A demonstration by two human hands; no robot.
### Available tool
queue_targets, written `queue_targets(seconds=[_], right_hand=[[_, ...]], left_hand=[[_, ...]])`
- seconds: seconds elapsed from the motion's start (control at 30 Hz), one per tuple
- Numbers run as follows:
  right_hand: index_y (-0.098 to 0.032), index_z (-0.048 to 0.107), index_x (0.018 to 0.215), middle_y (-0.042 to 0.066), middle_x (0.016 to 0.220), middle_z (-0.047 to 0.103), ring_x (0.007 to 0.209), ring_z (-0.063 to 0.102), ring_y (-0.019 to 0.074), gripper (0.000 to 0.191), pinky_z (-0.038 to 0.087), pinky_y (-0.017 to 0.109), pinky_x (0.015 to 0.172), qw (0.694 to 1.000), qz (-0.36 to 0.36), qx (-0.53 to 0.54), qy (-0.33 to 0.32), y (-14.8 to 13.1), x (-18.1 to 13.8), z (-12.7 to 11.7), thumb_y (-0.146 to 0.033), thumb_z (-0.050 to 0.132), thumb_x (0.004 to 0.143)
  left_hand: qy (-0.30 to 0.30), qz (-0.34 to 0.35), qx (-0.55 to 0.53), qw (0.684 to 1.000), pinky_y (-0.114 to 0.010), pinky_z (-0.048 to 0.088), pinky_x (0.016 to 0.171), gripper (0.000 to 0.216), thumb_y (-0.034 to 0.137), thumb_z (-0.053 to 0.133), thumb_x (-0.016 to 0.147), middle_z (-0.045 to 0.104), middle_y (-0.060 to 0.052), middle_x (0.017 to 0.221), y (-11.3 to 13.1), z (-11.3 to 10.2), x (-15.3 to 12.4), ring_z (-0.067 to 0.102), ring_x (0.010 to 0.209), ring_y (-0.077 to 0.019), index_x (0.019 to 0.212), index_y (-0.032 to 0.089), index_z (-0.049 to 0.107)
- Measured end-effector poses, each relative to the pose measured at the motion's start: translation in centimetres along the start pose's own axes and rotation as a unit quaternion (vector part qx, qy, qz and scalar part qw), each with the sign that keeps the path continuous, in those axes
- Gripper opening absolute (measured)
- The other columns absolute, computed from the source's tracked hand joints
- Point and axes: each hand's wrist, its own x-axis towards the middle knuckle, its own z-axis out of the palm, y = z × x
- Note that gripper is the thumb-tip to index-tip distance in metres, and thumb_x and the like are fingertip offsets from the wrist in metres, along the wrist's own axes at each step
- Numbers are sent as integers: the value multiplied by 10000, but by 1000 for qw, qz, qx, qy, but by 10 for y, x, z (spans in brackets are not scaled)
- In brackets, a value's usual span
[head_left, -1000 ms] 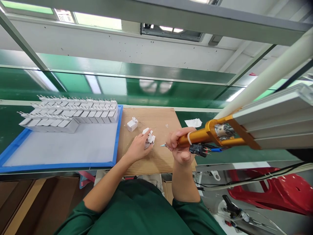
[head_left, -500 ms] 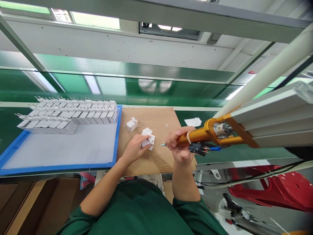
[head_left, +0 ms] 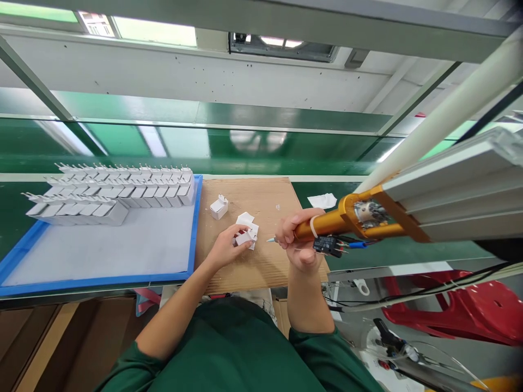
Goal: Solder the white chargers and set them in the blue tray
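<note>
My left hand (head_left: 225, 247) pinches a small white charger plug (head_left: 245, 237) on the brown cardboard sheet (head_left: 265, 267). A second white charger piece (head_left: 246, 220) lies just beyond it. My right hand (head_left: 297, 239) is wrapped around a gold-coloured tool (head_left: 327, 224) whose thin tip (head_left: 270, 239) points left toward the held plug, a short gap away. A black switch with wires (head_left: 328, 245) hangs under the tool. Another white plug (head_left: 219, 206) stands alone farther back on the cardboard.
A blue-rimmed tray (head_left: 195, 228) at the left carries rows of several white plugs (head_left: 118, 188). A green conveyor belt (head_left: 261, 147) runs behind. A white paper scrap (head_left: 322, 200) lies right of the cardboard. A red plastic stool (head_left: 461, 313) and cables sit low right.
My left hand has turned the white plug and drawn it slightly left and down. My right hand and the gold tool have stayed almost in place.
</note>
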Motion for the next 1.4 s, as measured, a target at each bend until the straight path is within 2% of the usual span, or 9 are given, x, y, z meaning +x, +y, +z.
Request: queue_targets(seconds=[0.2, 0.4, 0.6, 0.7, 0.97, 1.13, 1.2, 1.3, 1.4], right_hand=[[-282, 577, 955, -84, 581, 495, 416, 381, 82, 496, 341, 239, 410, 1000, 2, -9, 9, 0, 0, 1, -634, 789, 677], [-287, 590, 977, -79, 594, 506, 430, 396, 84, 454, 347, 237, 420, 1000, -1, -6, 5, -1, 0, 0, -596, 785, 707], [-282, 591, 968, -81, 584, 504, 418, 391, 85, 479, 344, 242, 411, 1000, -5, -20, 3, 1, 1, -4, -623, 783, 693], [-284, 587, 965, -81, 582, 507, 416, 397, 85, 488, 351, 241, 412, 1000, 0, -27, 1, 1, 3, -5, -634, 781, 687], [-304, 582, 973, -84, 596, 502, 429, 402, 83, 471, 377, 236, 427, 1000, 5, -20, -1, 3, 3, -7, -625, 782, 691], [-293, 606, 1030, -70, 626, 512, 468, 427, 82, 442, 362, 230, 446, 1000, -10, -1, -16, 5, 3, -9, -576, 775, 735], [-294, 620, 1043, -66, 635, 516, 480, 432, 81, 426, 353, 226, 451, 1000, -15, 15, -20, 5, 3, -9, -547, 784, 742], [-295, 631, 1053, -63, 638, 517, 482, 433, 87, 427, 359, 231, 447, 1000, -12, 15, -18, 4, 4, -9, -534, 792, 738], [-296, 636, 1045, -60, 639, 507, 478, 426, 92, 422, 361, 237, 436, 1000, -9, 12, -10, 2, 5, -8, -535, 793, 735]], left_hand=[[10, -17, -32, 999, -302, 494, 802, 302, 329, 618, 847, 695, -38, 1011, -1, 7, -4, 637, 862, -189, 1114, 188, 632], [15, -31, -60, 998, -314, 477, 882, 294, 267, 481, 888, 699, -36, 1043, 2, 12, -3, 627, 945, -191, 1126, 190, 635], [-18, -25, -177, 984, -295, 511, 878, 396, 250, 495, 857, 687, -62, 1234, 1, 14, 4, 653, 1005, -189, 1233, 205, 609], [-29, -31, -214, 976, -300, 526, 853, 379, 256, 506, 836, 711, -90, 1180, -1, 16, 7, 664, 971, -199, 1184, 176, 635], [-17, 7, -124, 992, -352, 470, 1003, 373, 199, 473, 852, 718, -63, 1073, 3, 13, 7, 622, 1075, -217, 1141, 206, 709], [-44, -15, -211, 976, -292, 513, 779, 401, 259, 506, 874, 692, -73, 1067, 0, 14, 7, 624, 838, -167, 1254, 183, 607], [-29, -11, -208, 978, -291, 517, 807, 392, 284, 530, 893, 688, -87, 1121, -3, 15, 5, 634, 889, -171, 1269, 182, 574], [42, -1, -138, 989, -324, 517, 914, 384, 330, 586, 918, 672, -112, 1221, -5, 17, -4, 628, 1065, -205, 1275, 189, 561], [113, 16, -16, 993, -357, 525, 931, 235, 346, 622, 934, 704, -103, 1165, -3, 18, -15, 640, 1072, -223, 1117, 202, 649]])
